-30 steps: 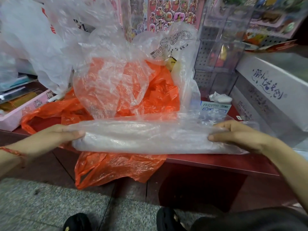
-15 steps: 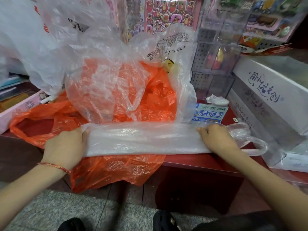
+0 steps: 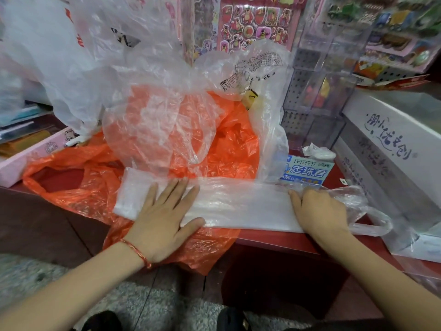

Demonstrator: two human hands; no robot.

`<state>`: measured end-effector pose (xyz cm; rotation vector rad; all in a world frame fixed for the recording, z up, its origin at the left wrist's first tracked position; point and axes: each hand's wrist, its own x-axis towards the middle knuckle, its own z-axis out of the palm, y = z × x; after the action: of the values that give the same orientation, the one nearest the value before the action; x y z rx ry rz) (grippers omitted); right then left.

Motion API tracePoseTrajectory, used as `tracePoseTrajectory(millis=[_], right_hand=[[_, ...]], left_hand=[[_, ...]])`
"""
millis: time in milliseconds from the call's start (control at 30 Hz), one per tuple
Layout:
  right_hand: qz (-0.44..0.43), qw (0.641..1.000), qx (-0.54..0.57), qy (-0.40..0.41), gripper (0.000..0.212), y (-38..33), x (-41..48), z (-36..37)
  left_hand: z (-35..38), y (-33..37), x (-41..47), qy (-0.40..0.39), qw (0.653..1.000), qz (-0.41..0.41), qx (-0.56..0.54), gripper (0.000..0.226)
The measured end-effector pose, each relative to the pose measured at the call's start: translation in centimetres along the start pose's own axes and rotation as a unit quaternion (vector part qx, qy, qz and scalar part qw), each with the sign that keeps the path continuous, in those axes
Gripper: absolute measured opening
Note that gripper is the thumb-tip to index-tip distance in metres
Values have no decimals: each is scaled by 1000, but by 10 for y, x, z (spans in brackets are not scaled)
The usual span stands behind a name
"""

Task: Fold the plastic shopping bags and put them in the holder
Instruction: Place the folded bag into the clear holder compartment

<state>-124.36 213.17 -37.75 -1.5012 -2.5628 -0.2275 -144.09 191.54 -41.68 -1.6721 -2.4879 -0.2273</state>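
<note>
A clear plastic bag folded into a long flat strip (image 3: 241,206) lies along the front edge of the red counter (image 3: 274,242). My left hand (image 3: 164,216) lies flat on the strip's left part, fingers straight and spread. My right hand (image 3: 319,211) presses on its right part, just before the bag's loose handles (image 3: 372,220). Behind the strip sits a heap of bags: a crumpled orange bag (image 3: 229,144), another orange bag (image 3: 71,182) hanging over the counter edge, and clear bags (image 3: 167,111) on top. No holder is plain to see.
White boxes (image 3: 391,149) with writing stand at the right. A blue-and-white card (image 3: 307,173) and a small white wad (image 3: 318,151) lie behind my right hand. Clear acrylic drawers (image 3: 319,96) and sticker sheets (image 3: 255,22) fill the back. A pink box (image 3: 35,154) sits at left.
The folded strip came down from my fingers onto the counter. My left hand has slid rightward along it and opened flat; my right hand stays pressing near the handles.
</note>
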Motion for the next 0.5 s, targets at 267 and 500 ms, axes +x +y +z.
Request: tracePoseTrajectory(millis=[267,500], right_hand=[[-131,940,161,271,28,-18,-6,-13],[-431,888,147,-62,85,-82,-39,6]], left_hand=[[-3,-19,-5,7,1000,1,23,76],[-1,-21,-6,12,1000,-3,7,83]])
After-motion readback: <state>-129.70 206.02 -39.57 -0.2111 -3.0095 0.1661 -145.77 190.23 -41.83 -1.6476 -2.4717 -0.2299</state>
